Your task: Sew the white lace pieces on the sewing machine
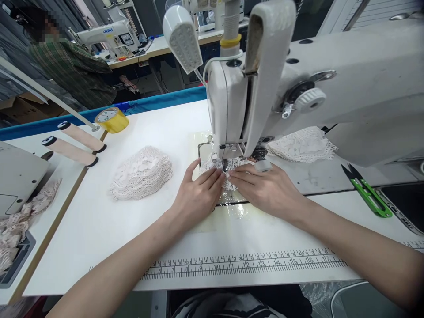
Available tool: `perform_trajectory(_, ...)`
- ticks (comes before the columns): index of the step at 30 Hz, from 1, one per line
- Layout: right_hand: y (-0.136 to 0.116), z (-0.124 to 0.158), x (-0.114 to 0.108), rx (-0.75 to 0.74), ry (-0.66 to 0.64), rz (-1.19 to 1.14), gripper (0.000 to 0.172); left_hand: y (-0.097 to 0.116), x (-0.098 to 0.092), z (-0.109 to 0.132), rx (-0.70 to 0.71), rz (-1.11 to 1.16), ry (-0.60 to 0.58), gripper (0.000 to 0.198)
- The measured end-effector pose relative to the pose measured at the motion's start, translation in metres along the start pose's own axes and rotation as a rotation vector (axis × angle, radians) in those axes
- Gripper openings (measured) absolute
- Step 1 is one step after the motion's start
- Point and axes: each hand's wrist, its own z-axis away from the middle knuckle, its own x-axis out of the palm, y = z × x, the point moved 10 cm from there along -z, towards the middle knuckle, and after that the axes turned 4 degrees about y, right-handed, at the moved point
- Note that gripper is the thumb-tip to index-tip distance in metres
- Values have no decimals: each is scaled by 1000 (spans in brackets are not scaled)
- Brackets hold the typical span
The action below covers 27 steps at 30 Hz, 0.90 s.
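Note:
A small piece of white lace lies under the presser foot of a white sewing machine. My left hand rests palm down at the lace's left side, fingers stretched out flat and the outer one spread away. From the right, my right hand lies flat with its fingertips on the lace close to the needle area. Both sets of fingertips nearly meet in front of the foot. My hands and the machine head cover parts of the lace, and my thumbs are mostly hidden.
Left stands a lace stack, with yellow tape and thread spools beyond. More lace lies behind the machine. Green thread snips and a phone are at right. A ruler strip runs along the front. A person sits across.

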Motion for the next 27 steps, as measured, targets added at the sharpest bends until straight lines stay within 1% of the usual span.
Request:
perform_trajectory(3, -3, 0, -4, -8, 23, 11, 21, 4, -5, 1, 7, 11, 5, 26)
perform_trajectory(6, -8, 1, -6, -29, 20, 18, 21, 9, -10, 3, 19, 15, 1, 25)
perform_trajectory(9, -9, 1, -7, -19, 18, 16, 20, 10, -12, 4, 17, 5, 5, 25)
perform_trajectory(15, -7, 1, -4, 3, 5, 23, 19, 5, -6, 3, 2, -1, -16, 27)
perform_trajectory(23, 4, -3, 2, 88, -4, 46, 23, -7, 2, 0, -53, 28, -18, 29)
perform_trajectory(27, 7, -5, 8, 117, -79, 61, 25, -16, 9, -2, -88, 33, -50, 33)
